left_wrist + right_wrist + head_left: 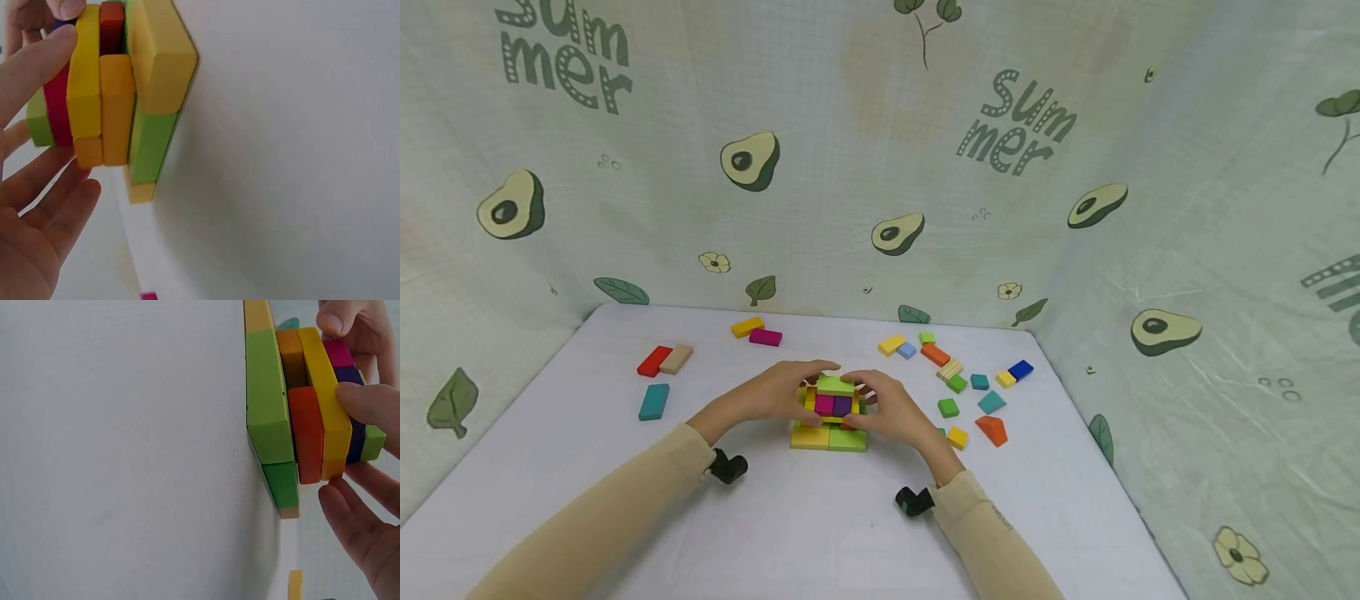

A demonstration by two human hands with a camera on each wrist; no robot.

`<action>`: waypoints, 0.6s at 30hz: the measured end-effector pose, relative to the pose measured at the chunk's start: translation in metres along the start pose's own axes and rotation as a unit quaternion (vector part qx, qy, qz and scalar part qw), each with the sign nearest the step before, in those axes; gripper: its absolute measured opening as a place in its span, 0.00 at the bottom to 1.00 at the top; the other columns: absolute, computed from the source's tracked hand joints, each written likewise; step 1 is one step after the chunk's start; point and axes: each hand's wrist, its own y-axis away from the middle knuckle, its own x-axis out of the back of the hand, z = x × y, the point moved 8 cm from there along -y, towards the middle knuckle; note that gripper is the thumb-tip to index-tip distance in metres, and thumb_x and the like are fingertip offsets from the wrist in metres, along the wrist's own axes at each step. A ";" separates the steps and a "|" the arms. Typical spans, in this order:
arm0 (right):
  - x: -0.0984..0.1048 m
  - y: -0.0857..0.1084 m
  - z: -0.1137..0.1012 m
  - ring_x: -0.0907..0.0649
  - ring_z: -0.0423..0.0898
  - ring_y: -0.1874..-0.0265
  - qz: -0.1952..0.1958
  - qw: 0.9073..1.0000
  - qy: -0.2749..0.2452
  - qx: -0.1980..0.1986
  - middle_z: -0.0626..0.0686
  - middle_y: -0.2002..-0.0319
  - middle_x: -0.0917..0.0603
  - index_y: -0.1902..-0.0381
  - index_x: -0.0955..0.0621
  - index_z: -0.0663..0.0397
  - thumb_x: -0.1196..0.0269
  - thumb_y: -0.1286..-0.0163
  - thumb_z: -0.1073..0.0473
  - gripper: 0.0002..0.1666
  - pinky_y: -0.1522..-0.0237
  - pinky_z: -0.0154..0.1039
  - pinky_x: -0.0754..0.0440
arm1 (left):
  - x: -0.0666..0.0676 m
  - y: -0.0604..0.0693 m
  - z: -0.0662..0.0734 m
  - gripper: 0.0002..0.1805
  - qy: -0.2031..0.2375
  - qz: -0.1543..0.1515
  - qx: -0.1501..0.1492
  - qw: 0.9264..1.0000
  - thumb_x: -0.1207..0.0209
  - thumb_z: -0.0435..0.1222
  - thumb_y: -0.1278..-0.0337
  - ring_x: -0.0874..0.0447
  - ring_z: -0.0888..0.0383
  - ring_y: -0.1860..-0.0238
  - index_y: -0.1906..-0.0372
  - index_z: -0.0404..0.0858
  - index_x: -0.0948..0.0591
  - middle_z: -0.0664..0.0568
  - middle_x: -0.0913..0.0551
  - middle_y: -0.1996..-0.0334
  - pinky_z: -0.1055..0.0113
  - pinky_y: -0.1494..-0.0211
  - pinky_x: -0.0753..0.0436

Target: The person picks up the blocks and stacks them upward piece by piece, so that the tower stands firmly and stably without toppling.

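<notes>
A layered stack of coloured wooden blocks stands on the table between both hands. Its base shows a yellow block beside a light green block. Higher up, a magenta block and a dark purple block lie side by side under a light green top block. My left hand holds the magenta block, thumb in front and fingers behind. Opposite it, my right hand holds the purple block likewise. Just below them runs a yellow block; an orange-red block shows underneath.
Loose blocks lie right of the stack, among them an orange wedge, a teal piece and a blue block. To the left are red, beige and teal blocks. A patterned cloth hangs behind the table.
</notes>
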 end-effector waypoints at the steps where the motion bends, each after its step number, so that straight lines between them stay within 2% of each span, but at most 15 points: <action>1: 0.000 0.000 0.000 0.18 0.46 0.41 0.000 1.000 0.000 0.001 0.48 0.33 0.19 0.28 0.23 0.45 0.23 0.32 0.57 0.36 0.40 0.41 0.14 | 0.003 0.003 -0.002 0.52 0.003 0.003 0.000 1.000 0.20 0.53 0.49 0.19 0.49 0.38 0.20 0.51 0.31 0.50 0.17 0.36 0.45 0.35 0.16; 4: -0.002 0.000 0.000 0.18 0.46 0.41 0.000 1.000 0.001 0.002 0.47 0.33 0.19 0.28 0.23 0.45 0.24 0.31 0.55 0.36 0.39 0.41 0.15 | 0.016 0.015 -0.010 0.52 0.005 0.017 0.004 1.000 0.20 0.52 0.47 0.20 0.44 0.34 0.19 0.51 0.33 0.45 0.19 0.32 0.41 0.33 0.18; 8: -0.003 -0.001 -0.001 0.18 0.47 0.41 -0.002 1.000 -0.001 0.004 0.47 0.33 0.19 0.28 0.23 0.45 0.23 0.32 0.55 0.36 0.39 0.43 0.15 | 0.038 0.037 -0.035 0.48 -0.011 0.045 0.026 0.999 0.22 0.47 0.43 0.20 0.41 0.35 0.19 0.49 0.33 0.42 0.19 0.33 0.41 0.35 0.17; 14: -0.003 -0.001 -0.001 0.18 0.46 0.41 -0.003 1.000 -0.005 -0.007 0.47 0.34 0.20 0.27 0.24 0.43 0.23 0.32 0.57 0.37 0.38 0.44 0.15 | 0.071 0.085 -0.076 0.46 -0.047 0.082 0.068 0.993 0.23 0.45 0.41 0.18 0.39 0.38 0.20 0.43 0.31 0.39 0.18 0.35 0.42 0.42 0.13; 18: -0.001 0.000 0.001 0.18 0.44 0.41 -0.002 1.000 -0.004 -0.015 0.46 0.34 0.20 0.28 0.23 0.43 0.23 0.32 0.56 0.37 0.38 0.41 0.15 | 0.085 0.115 -0.099 0.46 -0.064 0.095 0.086 0.990 0.23 0.46 0.41 0.17 0.39 0.40 0.22 0.40 0.30 0.39 0.17 0.37 0.42 0.43 0.13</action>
